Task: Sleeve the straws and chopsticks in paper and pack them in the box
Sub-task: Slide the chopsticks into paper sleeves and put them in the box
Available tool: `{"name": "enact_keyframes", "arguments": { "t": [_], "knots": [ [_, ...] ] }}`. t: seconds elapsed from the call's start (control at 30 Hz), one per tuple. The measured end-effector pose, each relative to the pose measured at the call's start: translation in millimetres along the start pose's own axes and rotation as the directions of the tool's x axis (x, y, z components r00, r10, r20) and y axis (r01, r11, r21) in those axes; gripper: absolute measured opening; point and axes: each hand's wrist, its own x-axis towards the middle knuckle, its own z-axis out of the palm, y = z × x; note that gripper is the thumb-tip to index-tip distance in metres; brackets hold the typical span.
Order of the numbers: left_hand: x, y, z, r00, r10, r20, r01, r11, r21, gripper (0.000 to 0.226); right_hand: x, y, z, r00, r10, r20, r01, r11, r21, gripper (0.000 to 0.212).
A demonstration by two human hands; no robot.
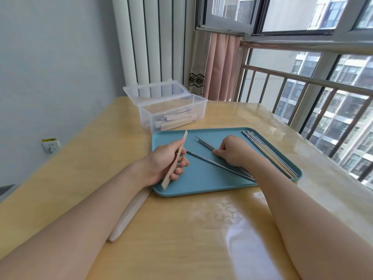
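Chopsticks (220, 161), a dark pair, lie loose on the blue tray (201, 188), their long axes running diagonally from the far left toward the near right; the two are not parallel and close together toward the near-right end. The right hand (234, 151) rests over them with fingers curled down, fingertips pinching the farther stick near its middle. The left hand (168, 162) grips a tan paper sleeve (175, 160) between thumb and curled fingers; the sleeve is held tilted above the tray's left edge, its long axis running from the near left up toward the far right, the upper end pointing at the box. More chopsticks and straws (268, 153) lie bundled along the tray's right rim, parallel to that edge. Beyond the tray stands a clear plastic box (173, 110), lid hinged open, with several sleeved pieces lying inside. Under the left forearm a stack of pale sleeves (129, 213) lies on the yellow table (181, 229).
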Motion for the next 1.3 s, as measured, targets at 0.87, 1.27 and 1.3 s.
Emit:
{"name": "enact_keyframes", "arguments": {
  "t": [0.87, 1.27, 1.3],
  "knots": [
    [8, -5, 8, 0.978, 0.183, -0.103, -0.184, 0.983, 0.005, 0.029, -16, -10, 5, 0.982, -0.174, -0.069, 0.178, 0.982, 0.069, 0.041],
    [-4, 1, 5, 0.985, 0.078, 0.156, -0.089, 0.994, 0.065, 0.043, -20, -18, -37, 0.939, 0.246, -0.240, 0.235, 0.048, 0.971, 0.031],
    [-5, 2, 5, 0.983, 0.078, 0.167, -0.091, 0.993, 0.073, 0.042, -20, -16, -36, 0.955, 0.231, -0.188, 0.201, -0.037, 0.979, 0.029]
  ]
}}
